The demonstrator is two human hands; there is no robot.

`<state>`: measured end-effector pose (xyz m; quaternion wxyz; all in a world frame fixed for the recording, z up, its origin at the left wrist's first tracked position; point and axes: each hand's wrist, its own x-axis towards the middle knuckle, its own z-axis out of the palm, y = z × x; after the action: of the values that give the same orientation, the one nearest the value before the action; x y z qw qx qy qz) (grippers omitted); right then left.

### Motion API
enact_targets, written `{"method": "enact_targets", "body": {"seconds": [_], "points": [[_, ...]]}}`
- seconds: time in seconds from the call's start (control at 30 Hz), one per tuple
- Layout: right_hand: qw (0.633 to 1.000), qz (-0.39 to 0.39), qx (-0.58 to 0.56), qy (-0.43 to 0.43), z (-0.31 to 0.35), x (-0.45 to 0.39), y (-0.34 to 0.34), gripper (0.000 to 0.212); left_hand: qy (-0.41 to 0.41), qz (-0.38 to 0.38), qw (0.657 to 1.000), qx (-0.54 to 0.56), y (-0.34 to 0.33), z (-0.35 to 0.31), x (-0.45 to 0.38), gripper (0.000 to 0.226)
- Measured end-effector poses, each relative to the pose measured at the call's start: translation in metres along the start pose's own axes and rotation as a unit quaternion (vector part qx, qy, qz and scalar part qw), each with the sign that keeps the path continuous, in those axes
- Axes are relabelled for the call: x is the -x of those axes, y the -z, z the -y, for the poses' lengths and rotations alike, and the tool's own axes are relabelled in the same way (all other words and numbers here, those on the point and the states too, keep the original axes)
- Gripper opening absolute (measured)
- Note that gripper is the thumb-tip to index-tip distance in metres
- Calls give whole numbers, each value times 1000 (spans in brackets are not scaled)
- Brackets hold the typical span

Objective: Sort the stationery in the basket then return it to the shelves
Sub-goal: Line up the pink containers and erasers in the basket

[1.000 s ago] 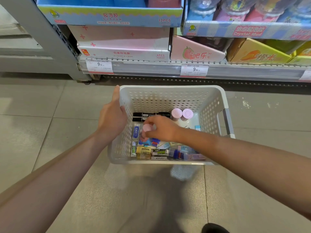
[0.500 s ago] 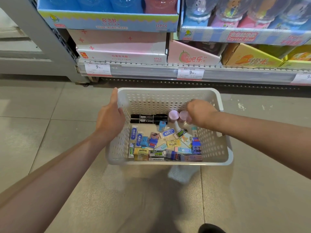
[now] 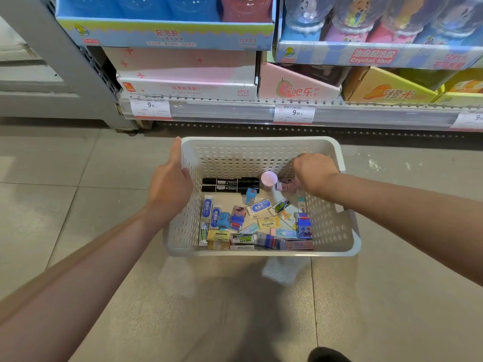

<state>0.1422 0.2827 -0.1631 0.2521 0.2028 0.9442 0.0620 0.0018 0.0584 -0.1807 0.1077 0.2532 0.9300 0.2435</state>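
Basket (image 3: pixel 261 155): white perforated plastic, rectangular, on a tiled floor (image 3: pixel 78 205) in front of a shop shelf (image 3: pixel 235 113).

Left hand (image 3: pixel 170 184): on the basket's left wall near the far corner, thumb along the outside of the rim, fingers curled over to the inside, gripping the wall.

Right hand (image 3: pixel 313 173): inside the basket at the far right corner, back of the hand toward the camera, fingers curled downward and closed around a small pink item (image 3: pixel 287 185). How firmly it is held cannot be told, since the fingertips are hidden.

Contents, far end: two black markers (image 3: pixel 230 185) lying side by side, parallel to the far wall; one pink round-topped tub (image 3: pixel 269 178) standing just right of the marker tips, near the right hand.

Contents, middle and near end: a loose scatter of small wrapped erasers (image 3: pixel 261 226), white-and-blue, yellow, green-labelled and pink, several overlapping, most packed against the near wall; two small blue sharpener-like pieces (image 3: pixel 223 220) among them.

Shelf: price tags (image 3: pixel 294 114) reading 9.90 on the front rail; pink display boxes (image 3: pixel 183 74) and blue display boxes (image 3: pixel 167 32) stacked above, yellow boxes (image 3: pixel 386 87) to the right.

Lower edge: a dark shoe tip (image 3: pixel 326 355).
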Motion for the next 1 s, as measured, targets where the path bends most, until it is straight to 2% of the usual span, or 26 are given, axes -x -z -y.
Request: {"method": "enact_targets", "body": {"seconds": [0.2, 0.37, 0.67, 0.77, 0.9, 1.0], "points": [[1000, -2, 8, 0, 0, 0, -1, 23, -1, -2, 1000, 2, -1, 0, 0, 65], [999, 26, 12, 17, -2, -3, -2, 25, 6, -1, 1000, -1, -1, -1, 0, 65], [996, 76, -37, -4, 13, -3, -16, 40, 15, -2, 1000, -11, -2, 0, -1, 65], [996, 88, -18, -4, 18, 1, -18, 43, 15, -1, 1000, -10, -2, 1, -1, 66], [995, 102, 20, -14, 23, -1, -26, 57, 20, 2, 1000, -11, -2, 0, -2, 67], [996, 74, 37, -29, 23, -3, -28, 41, 19, 6, 1000, -10, -1, 0, -1, 67]]}}
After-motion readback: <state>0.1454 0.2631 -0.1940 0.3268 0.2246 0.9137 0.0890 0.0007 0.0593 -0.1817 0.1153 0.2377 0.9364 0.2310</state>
